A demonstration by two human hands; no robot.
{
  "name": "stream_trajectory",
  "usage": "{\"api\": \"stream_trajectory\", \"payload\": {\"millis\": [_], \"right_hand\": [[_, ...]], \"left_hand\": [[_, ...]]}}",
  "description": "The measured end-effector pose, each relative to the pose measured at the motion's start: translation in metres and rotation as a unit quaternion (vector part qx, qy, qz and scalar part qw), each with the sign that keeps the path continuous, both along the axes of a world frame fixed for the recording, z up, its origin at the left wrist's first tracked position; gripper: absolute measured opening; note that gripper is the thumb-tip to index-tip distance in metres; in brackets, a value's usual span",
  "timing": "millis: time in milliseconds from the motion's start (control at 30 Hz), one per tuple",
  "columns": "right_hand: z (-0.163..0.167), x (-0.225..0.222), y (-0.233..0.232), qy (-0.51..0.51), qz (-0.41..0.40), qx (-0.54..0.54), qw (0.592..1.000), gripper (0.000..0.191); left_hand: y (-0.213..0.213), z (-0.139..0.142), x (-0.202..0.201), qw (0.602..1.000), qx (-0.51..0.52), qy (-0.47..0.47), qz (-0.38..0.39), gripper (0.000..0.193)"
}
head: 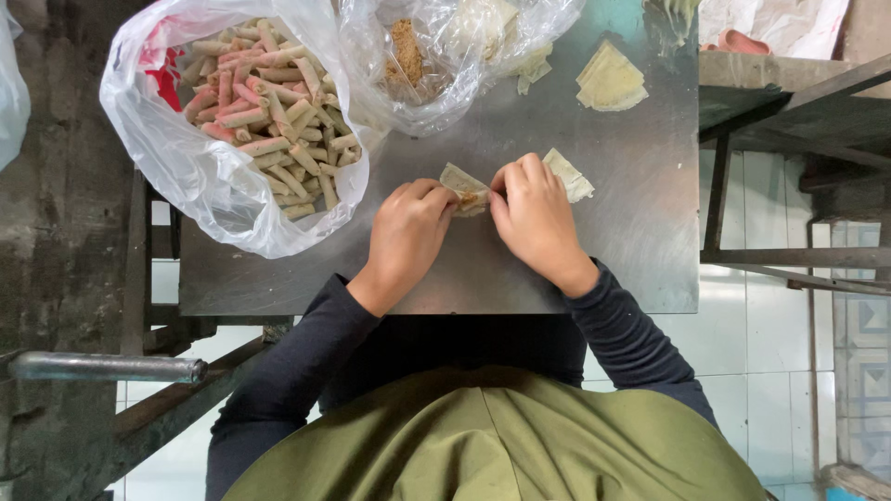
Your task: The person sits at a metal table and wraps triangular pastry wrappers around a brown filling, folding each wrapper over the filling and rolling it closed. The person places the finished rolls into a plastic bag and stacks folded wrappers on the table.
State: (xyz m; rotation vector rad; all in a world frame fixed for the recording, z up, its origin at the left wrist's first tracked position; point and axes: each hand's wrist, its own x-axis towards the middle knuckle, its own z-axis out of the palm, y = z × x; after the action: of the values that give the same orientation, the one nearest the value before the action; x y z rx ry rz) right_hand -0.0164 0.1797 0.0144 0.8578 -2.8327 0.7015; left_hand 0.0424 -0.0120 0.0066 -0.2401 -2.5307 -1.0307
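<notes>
One wrapper (467, 188) lies mid-counter (640, 232), pinched between both my hands; long axis runs left-right. Left hand (408, 232) grips its near-left end, right hand (534, 218) curls on the right; both equally near. One more wrapper just right, one stack (610, 82) at far right corner, two bags at far edge.

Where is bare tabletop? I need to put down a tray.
Bare steel table lies right of the right hand, below the stacked pale wrappers. The far-left side is crowded by the white bag of rolled sticks.
</notes>
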Motion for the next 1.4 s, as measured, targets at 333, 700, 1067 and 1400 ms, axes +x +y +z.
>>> {"api": "stream_trajectory", "payload": {"millis": [333, 700, 1067, 1400], "right_hand": [[0.006, 0.011, -0.010, -0.044, 0.052, -0.136, 0.988, 0.011], [0.004, 0.025, -0.019, 0.008, 0.087, -0.184, 0.979, 0.028], [-0.002, 0.020, -0.020, 0.011, 0.077, -0.176, 0.981, 0.021], [-0.007, 0.000, -0.016, 0.054, 0.157, -0.044, 0.985, 0.018]], "left_hand": [[-0.010, -0.002, 0.004, 0.994, -0.060, 0.050, -0.071, 0.024], [-0.017, -0.004, 0.003, 0.988, -0.118, 0.059, -0.083, 0.024], [-0.017, -0.010, 0.000, 0.984, -0.142, 0.084, -0.073, 0.018], [-0.023, -0.003, -0.015, 0.995, -0.044, -0.005, -0.093, 0.017]]}}
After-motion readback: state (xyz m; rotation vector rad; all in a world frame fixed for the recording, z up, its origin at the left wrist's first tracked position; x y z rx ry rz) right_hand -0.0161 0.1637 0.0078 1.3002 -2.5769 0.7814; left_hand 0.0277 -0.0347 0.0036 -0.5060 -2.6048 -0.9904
